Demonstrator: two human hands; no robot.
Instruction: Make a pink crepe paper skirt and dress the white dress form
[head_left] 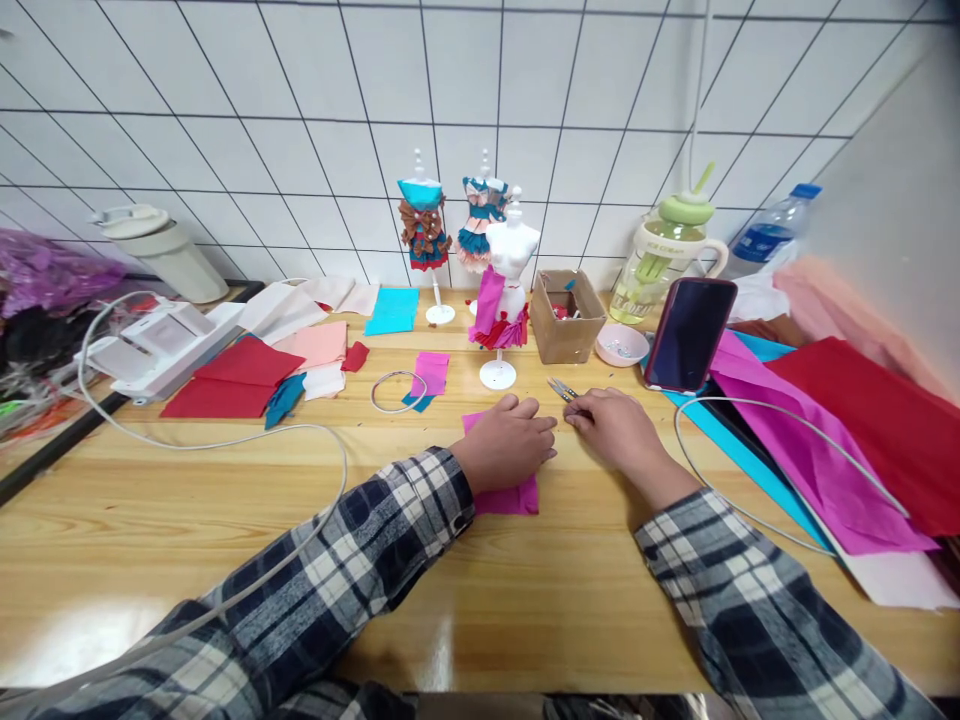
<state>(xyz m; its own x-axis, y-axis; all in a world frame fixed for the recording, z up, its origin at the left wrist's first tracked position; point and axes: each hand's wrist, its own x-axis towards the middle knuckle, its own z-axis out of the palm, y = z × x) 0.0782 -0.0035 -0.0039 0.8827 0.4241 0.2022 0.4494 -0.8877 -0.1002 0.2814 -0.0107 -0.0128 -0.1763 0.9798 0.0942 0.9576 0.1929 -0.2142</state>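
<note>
My left hand (pixel 506 443) lies over a folded magenta sheet (pixel 510 498), fingers stretched toward the right; whether the sheet is crepe paper or cloth I cannot tell. To its right, my right hand (pixel 611 425) has its fingers closed at the handle end of small scissors (pixel 561 388). The blades point away to the upper left, and the handles are mostly hidden by the fingers. Just beyond both hands stands a white miniature dress form (pixel 513 250), with a magenta strip (pixel 490 300) and a ruffled red-and-magenta skirt (pixel 499 330) on it.
Two dressed forms (pixel 425 225) stand behind. A cardboard box (pixel 568 335), a small pink bowl (pixel 622 345), a phone (pixel 690 335) and a drink bottle (pixel 660 260) stand right of centre. Coloured sheets (pixel 817 440) lie at right, red pieces (pixel 232 380) and a power strip (pixel 169 345) at left. A white cable (pixel 225 443) crosses the table.
</note>
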